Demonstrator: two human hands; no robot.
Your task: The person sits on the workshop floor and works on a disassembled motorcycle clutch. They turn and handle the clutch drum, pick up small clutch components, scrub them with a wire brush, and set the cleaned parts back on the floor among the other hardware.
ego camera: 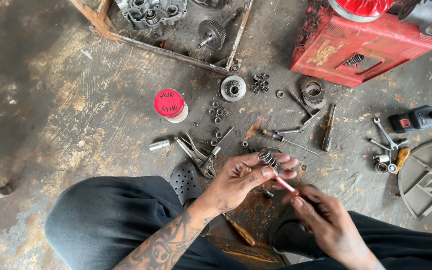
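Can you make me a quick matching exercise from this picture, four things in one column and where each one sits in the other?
Things:
1. spring
2. red-lidded jar
3. power tool
4. pliers

Places:
A. far right of the floor
B. held in the left hand
C. on the floor just beyond the left knee
D. standing left of the scattered nuts

Pairs: 1-B, 2-D, 3-A, 4-C
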